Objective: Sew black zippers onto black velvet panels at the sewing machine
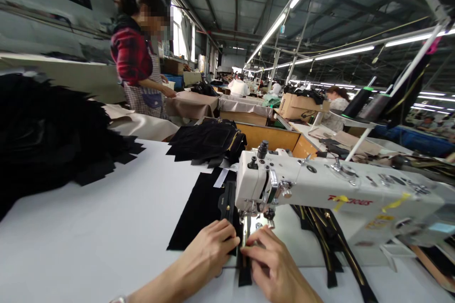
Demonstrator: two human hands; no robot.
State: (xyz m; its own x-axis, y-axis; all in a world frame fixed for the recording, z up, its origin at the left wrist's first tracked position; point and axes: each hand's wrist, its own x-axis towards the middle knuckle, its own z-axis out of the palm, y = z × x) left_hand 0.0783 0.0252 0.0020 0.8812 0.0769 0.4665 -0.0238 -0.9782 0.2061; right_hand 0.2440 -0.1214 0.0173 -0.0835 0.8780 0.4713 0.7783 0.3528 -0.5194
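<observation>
A black fabric panel (194, 213) lies flat on the white table, its right side at the needle of the white sewing machine (313, 194). On the panel are a white paper strip (221, 178) and a dark trim piece (226, 204) with small gold hardware. My left hand (213, 248) presses curled fingers on the panel's right edge, just before the presser foot. Close beside it, my right hand (272, 262) pinches a black zipper tape (244, 274) with metal teeth, which runs up under the foot. The stitching point is partly hidden.
Loose zipper tapes (325, 241) lie under the machine arm. Black stacked pieces (53, 132) fill the left, with more black pieces (209, 139) behind the panel. Thread cones (359, 102) stand at right. A person in a red plaid sleeve (133, 57) handles brown material beyond.
</observation>
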